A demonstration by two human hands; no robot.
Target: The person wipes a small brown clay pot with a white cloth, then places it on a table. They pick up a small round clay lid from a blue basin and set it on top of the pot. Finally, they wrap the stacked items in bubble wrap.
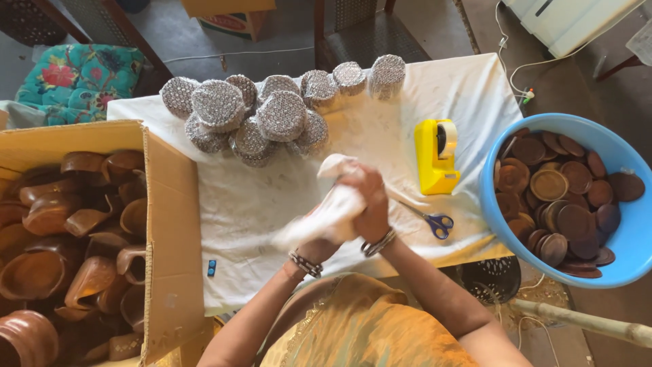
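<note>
Both hands were bunched together over the middle of the table, wrapped around a white cloth. The right hand was closed on top, gripping the upper wad of it, and the left hand sat underneath, mostly hidden by the fabric, so I couldn't tell how tight its fingers were. Something might have been inside the bundle, but nothing showed.

The cloth looked soft and floppy with a loose tail hanging left, so I'd guess it weighs nothing and bunches wherever you squeeze it. Best grabbed as a wad, not by an edge, or it just unravels.

Around it: a pile of round silvery wrapped pieces at the far side, a yellow tape dispenser to the right, and blue-handled scissors just beside the right wrist. A cardboard box on the left was full of brown clay cups, and a blue tub on the right held flat brown lids. Those looked brittle, likely the kind that chips if knocked together.
</note>
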